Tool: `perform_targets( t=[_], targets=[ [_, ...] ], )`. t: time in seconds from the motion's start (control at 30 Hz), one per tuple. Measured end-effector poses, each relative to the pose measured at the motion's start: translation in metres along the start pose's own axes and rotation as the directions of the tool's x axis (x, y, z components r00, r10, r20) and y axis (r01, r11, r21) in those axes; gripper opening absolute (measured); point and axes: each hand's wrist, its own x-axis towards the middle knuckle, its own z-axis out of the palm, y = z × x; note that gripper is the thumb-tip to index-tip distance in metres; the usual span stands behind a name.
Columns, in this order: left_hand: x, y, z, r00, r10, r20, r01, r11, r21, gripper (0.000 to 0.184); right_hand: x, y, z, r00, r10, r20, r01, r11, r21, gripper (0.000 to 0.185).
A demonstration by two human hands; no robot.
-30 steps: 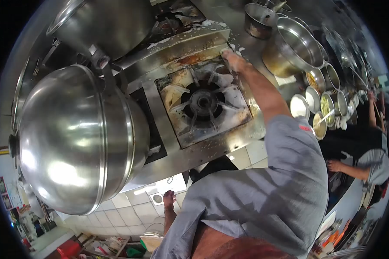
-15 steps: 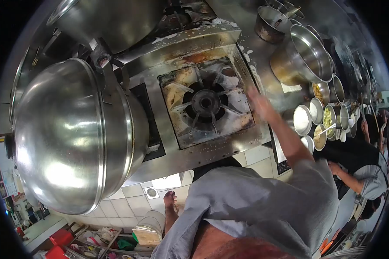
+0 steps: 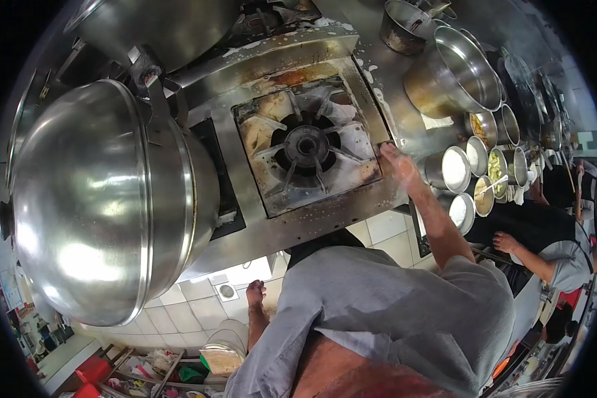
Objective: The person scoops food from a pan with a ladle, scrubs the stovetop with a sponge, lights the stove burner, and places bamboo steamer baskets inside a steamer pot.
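My right hand rests at the right edge of the steel stove top, beside the burner. Its fingers are bent and press together on something dark and small that I cannot make out. Soapy foam lies in spots along the stove's right side. My left hand hangs low in front of the stove, over the tiled floor, with its fingers curled; whatever it may hold is hidden.
A big domed steel lid fills the left side. Pots and small containers of food stand at the right. Beyond them a co-worker's forearm reaches in. A white bucket is on the floor.
My right hand has moved from the stove's back right corner toward me along its right edge. My left hand stays low, its fingers still curled.
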Motion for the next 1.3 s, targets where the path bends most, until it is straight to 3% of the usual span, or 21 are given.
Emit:
perform_targets(
  t=[0.03, 0.1, 0.17, 0.27, 0.33, 0.4, 0.5, 0.53, 0.6, 0.67, 0.7, 0.73, 0.8, 0.9, 0.93, 0.97, 1.03, 1.1, 1.13, 1.23, 1.3],
  targets=[
    [0.0, -0.003, -0.002, 1.0, 0.004, 0.006, -0.004, 1.0, -0.002, 0.026, 0.0, -0.002, -0.01, 0.998, 0.048, 0.048, -0.048, 0.999, 0.001, 0.045],
    [0.004, -0.004, -0.006, 0.995, -0.075, 0.066, 0.085, 0.985, -0.152, 0.021, 0.015, 0.015, -0.017, 0.994, -0.011, -0.108, 0.019, 0.997, 0.072, 0.052],
    [-0.005, 0.002, -0.006, 0.998, -0.053, 0.024, 0.055, 0.99, -0.127, 0.019, 0.023, 0.031, 0.005, 0.983, 0.116, -0.14, -0.114, 0.993, 0.025, 0.056],
    [-0.003, 0.012, 0.007, 1.0, 0.002, -0.021, -0.006, 0.983, -0.185, 0.02, 0.099, 0.055, 0.033, 0.936, -0.084, -0.341, 0.045, 0.992, -0.121, 0.046],
    [-0.001, 0.013, 0.006, 0.999, 0.039, -0.029, -0.041, 0.997, -0.068, 0.024, 0.184, 0.047, 0.019, 0.94, -0.069, -0.335, 0.086, 0.996, 0.037, 0.036],
    [0.003, 0.021, 0.012, 0.999, 0.048, -0.024, -0.048, 0.998, -0.031, 0.033, 0.251, 0.036, 0.0, 0.997, 0.004, -0.083, -0.015, 0.991, -0.135, 0.031],
    [0.0, 0.037, 0.01, 0.995, 0.089, -0.044, -0.09, 0.996, -0.021, 0.035, 0.271, 0.024, -0.003, 0.99, 0.141, -0.016, -0.142, 0.984, -0.112, 0.026],
    [-0.002, 0.041, 0.011, 0.992, 0.113, -0.054, -0.115, 0.993, -0.037, 0.036, 0.273, 0.027, 0.01, 0.987, 0.149, -0.066, -0.143, 0.986, 0.088, 0.024],
    [-0.003, 0.047, 0.015, 0.984, 0.168, -0.062, -0.17, 0.985, -0.042, 0.039, 0.281, -0.02, 0.017, 1.0, 0.023, -0.011, -0.021, 0.985, 0.173, 0.03],
    [-0.001, 0.043, 0.015, 0.988, 0.144, -0.048, -0.144, 0.989, 0.014, 0.039, 0.293, -0.097, 0.04, 0.992, -0.118, -0.04, 0.117, 0.993, -0.03, 0.031],
    [0.0, 0.043, 0.016, 0.992, 0.124, -0.031, -0.121, 0.99, 0.076, 0.04, 0.303, -0.121, 0.056, 0.92, -0.387, -0.061, 0.384, 0.922, -0.048, 0.03],
    [-0.004, 0.043, 0.017, 0.99, 0.134, -0.045, -0.13, 0.988, 0.083, 0.039, 0.307, -0.122, 0.06, 0.92, -0.387, -0.06, 0.385, 0.922, -0.041, 0.03],
    [-0.002, 0.033, 0.014, 0.992, 0.122, -0.04, -0.121, 0.992, 0.041, 0.038, 0.318, -0.127, 0.063, 0.928, -0.364, -0.076, 0.371, 0.899, 0.233, 0.029],
    [-0.004, -0.002, -0.004, 0.993, 0.115, -0.034, -0.116, 0.992, -0.05, 0.03, 0.307, -0.058, 0.019, 0.98, -0.039, 0.195, 0.03, 0.998, 0.051, 0.031],
    [-0.016, -0.012, -0.011, 0.992, 0.108, -0.061, -0.115, 0.986, -0.117, 0.028, 0.304, -0.02, 0.01, 0.964, -0.252, 0.085, 0.263, 0.952, -0.156, 0.033],
    [-0.024, -0.02, -0.011, 0.991, 0.107, -0.084, -0.121, 0.974, -0.191, 0.026, 0.301, -0.005, 0.009, 0.996, -0.092, 0.0, 0.091, 0.989, -0.113, 0.03],
    [-0.024, -0.064, -0.022, 0.998, 0.013, -0.068, -0.026, 0.98, -0.199, 0.025, 0.312, -0.04, 0.031, 0.996, -0.025, -0.089, 0.028, 0.999, 0.027, 0.023],
    [-0.01, -0.085, -0.019, 0.997, -0.064, -0.051, 0.053, 0.978, -0.204, 0.025, 0.306, -0.122, 0.048, 0.956, -0.184, -0.226, 0.221, 0.964, 0.15, 0.016],
    [-0.009, -0.095, -0.018, 0.997, 0.071, -0.027, -0.072, 0.997, -0.039, 0.025, 0.32, -0.152, 0.058, 0.954, -0.299, 0.031, 0.301, 0.946, -0.119, 0.012],
    [-0.011, -0.066, -0.005, 0.997, -0.08, 0.006, 0.08, 0.993, -0.089, 0.027, 0.304, -0.169, 0.069, 0.883, -0.462, -0.081, 0.46, 0.887, -0.046, 0.014],
    [-0.001, -0.059, -0.006, 0.996, -0.026, 0.08, 0.05, 0.95, -0.308, 0.03, 0.296, -0.091, 0.035, 0.97, -0.244, 0.002, 0.242, 0.959, -0.148, 0.017]
  ],
)
